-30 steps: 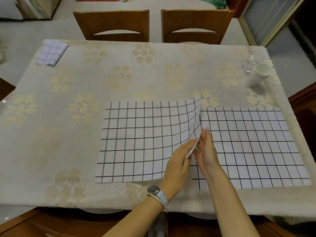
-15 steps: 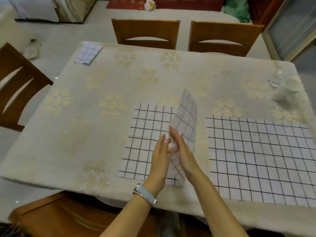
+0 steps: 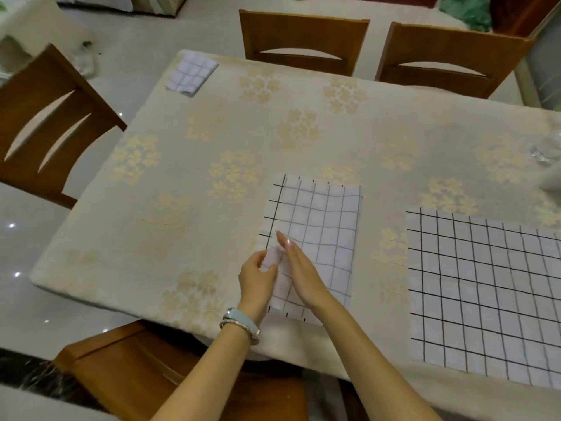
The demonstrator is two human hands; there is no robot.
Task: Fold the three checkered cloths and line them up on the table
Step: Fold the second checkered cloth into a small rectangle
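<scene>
Folding of middle cloth (image 3: 321, 226) at worktop's (image 3: 194, 226) front edge: left hand (image 3: 258, 278) pinching loose edge, right hand (image 3: 302, 273) flat, pressing. Next, likely: second fold, corners matched.

By the left hand (image 3: 257, 279) — a watch (image 3: 239, 317) on a pale blue strap, a silver bracelet (image 3: 244, 328) beside it.

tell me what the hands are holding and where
The left hand pinches the middle cloth at its left edge, near the front. The right hand rests on it with straight fingers, gripping nothing.
</scene>
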